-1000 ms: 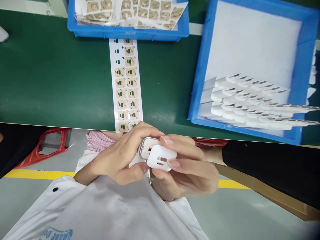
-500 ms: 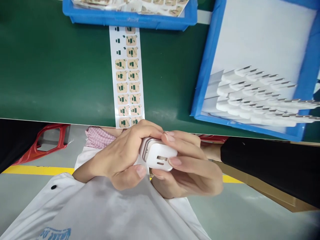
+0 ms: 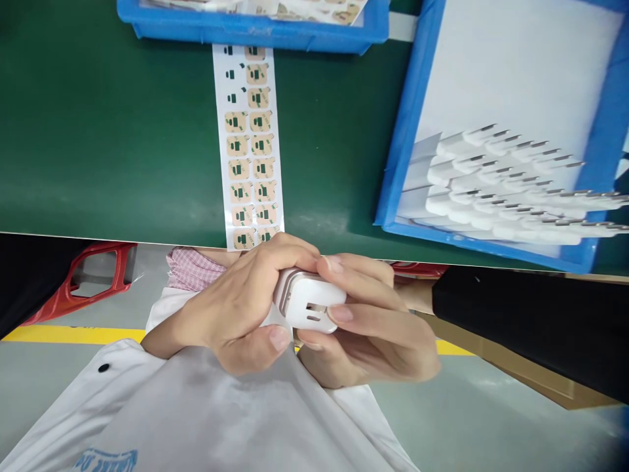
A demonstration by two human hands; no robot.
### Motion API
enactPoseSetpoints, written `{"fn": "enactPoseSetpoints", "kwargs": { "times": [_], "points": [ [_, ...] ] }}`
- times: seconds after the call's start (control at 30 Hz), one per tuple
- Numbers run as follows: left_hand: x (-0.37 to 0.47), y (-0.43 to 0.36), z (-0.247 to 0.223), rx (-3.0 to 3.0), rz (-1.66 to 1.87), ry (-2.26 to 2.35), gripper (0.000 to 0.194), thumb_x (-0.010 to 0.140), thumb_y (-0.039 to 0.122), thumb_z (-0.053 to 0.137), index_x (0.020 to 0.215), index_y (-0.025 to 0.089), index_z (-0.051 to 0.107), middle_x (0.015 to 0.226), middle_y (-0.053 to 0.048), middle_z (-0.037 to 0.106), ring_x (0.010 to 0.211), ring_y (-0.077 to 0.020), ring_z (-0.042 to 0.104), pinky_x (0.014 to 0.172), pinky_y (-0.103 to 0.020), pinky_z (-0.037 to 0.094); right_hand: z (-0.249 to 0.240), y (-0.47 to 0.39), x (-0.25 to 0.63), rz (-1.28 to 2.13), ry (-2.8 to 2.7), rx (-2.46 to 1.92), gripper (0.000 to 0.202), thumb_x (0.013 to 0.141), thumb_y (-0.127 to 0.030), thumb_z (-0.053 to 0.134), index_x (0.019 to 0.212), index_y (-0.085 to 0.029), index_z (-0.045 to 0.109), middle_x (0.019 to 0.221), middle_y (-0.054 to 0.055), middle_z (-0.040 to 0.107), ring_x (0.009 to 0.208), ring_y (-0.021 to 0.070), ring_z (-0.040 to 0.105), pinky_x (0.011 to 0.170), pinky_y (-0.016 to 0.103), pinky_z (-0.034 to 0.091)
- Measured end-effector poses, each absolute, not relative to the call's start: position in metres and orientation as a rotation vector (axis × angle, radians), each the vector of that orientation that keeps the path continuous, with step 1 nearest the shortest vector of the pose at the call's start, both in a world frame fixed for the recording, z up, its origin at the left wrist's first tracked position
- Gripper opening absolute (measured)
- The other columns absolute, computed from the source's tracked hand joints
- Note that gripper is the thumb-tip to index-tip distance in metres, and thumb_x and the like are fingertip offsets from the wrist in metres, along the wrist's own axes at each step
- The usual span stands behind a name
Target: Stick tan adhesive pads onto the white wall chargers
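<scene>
Slotted white cover (image 3: 304, 301): held at the near side of the green bench (image 3: 98, 144), face toward the camera; slots' long axis runs roughly left-right.
White housing (image 3: 289, 285): behind the cover, rim showing past its upper-left edge; can't tell if fully seated.
Right hand (image 3: 381, 321): fingertips gripping the cover from the right.
Left hand (image 3: 243, 308): curled round the housing, thumb clear of it.
Sticker sheet (image 3: 249, 157): just beyond the left knuckles.
</scene>
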State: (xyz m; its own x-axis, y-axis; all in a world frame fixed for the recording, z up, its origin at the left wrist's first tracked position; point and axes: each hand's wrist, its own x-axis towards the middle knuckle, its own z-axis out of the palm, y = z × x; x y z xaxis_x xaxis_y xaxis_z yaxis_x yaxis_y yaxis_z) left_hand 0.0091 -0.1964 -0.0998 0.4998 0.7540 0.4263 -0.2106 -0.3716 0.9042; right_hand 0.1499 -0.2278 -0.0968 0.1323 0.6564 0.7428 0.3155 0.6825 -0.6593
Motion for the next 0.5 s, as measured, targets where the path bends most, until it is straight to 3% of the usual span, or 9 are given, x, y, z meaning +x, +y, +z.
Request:
{"fn": "enactPoseSetpoints", "kwargs": {
  "times": [0.2, 0.37, 0.5],
  "points": [
    [0.0092, -0.1968, -0.0962, 1.689, 1.106, 0.492, 0.042, 0.100, 0.049, 0.035, 0.134, 0.025, 0.041, 0.116, -0.007, 0.058, 0.100, -0.0234, 0.064, 0.080, -0.043, 0.059, -0.0938, -0.2256, 0.1470, 0.248, -1.454, -0.878, 0.006, 0.089, -0.022, 0.072, 0.094, -0.022, 0.069, 0.116, 0.002, 0.079, 0.090, 0.0227, 0.079, 0.071, 0.038, 0.065],
    [0.0080, -0.1965, -0.0987, 1.700, 1.087, 0.469, 0.041, 0.102, 0.047, 0.034, 0.136, 0.024, 0.038, 0.117, -0.008, 0.056, 0.101, -0.0242, 0.064, 0.081, -0.046, 0.060, -0.0962, -0.2240, 0.1442, 0.268, -1.393, -0.824, 0.018, 0.089, -0.016, 0.070, 0.107, -0.014, 0.074, 0.118, 0.008, 0.079, 0.094, 0.0255, 0.079, 0.071, 0.042, 0.066],
    [0.0087, -0.1955, -0.0994, 1.697, 1.091, 0.460, 0.043, 0.101, 0.047, 0.036, 0.137, 0.024, 0.038, 0.119, -0.008, 0.054, 0.101, -0.0239, 0.063, 0.082, -0.047, 0.059, -0.0989, -0.2251, 0.1458, 0.277, -1.383, -0.823, 0.026, 0.089, -0.018, 0.071, 0.115, -0.018, 0.075, 0.121, 0.004, 0.078, 0.093, 0.0259, 0.079, 0.069, 0.044, 0.067]
  ]
}}
